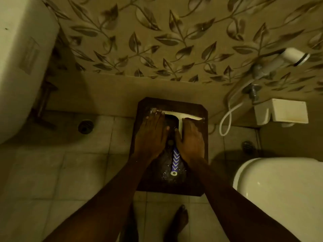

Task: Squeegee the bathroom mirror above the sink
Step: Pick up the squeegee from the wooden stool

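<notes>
A squeegee (180,119) lies flat on a dark wooden stool (197,109) that stands against the wall. It has a white T-shaped blade and a handle with blue and white chevrons (175,161), which lies on a dark wet-looking cloth (180,169). My left hand (150,135) rests flat on the stool left of the handle, its fingertips at the blade's left end. On the other side of the handle my right hand (191,142) lies flat, with its thumb against the stem. No mirror is in view.
A white sink basin (22,67) bulges in at the left, with its drain pipe below. A toilet (279,198) fills the lower right. A hand sprayer (293,56) with its hose and a white wall box (286,112) hang at the right. My bare foot (180,222) stands on the tiled floor.
</notes>
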